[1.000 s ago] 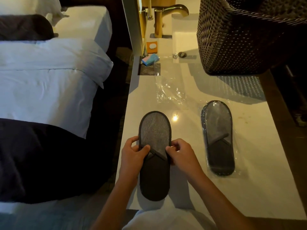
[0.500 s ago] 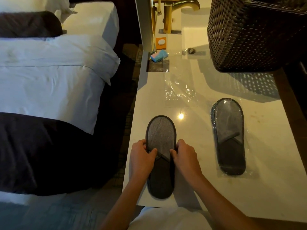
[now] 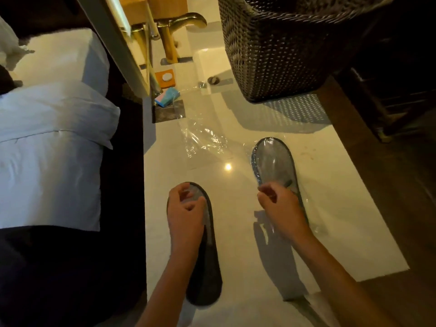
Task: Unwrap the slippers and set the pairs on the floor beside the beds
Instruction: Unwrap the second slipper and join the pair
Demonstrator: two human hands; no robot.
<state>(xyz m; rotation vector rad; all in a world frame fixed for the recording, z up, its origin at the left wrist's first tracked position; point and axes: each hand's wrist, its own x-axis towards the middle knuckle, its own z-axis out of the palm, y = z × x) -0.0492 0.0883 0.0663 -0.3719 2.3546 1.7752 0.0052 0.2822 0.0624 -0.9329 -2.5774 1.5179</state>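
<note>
A dark grey unwrapped slipper pair lies stacked on the white counter, toe end toward me. My left hand rests over its upper half with curled fingers gripping it. To the right lies a second slipper pair, sealed in clear plastic. My right hand sits on the middle of that pack, fingers bent and pinching at its wrap. An empty clear wrapper lies flat on the counter beyond both pairs.
A dark woven basket stands at the counter's far right. A gold faucet, an orange dish and a blue soap bar sit at the back. A white bed with a dark runner lies left, across a narrow dark gap.
My right hand has let go of the unwrapped pair and moved right onto the wrapped pack. My left hand stays on the unwrapped pair. The camera has come closer.
</note>
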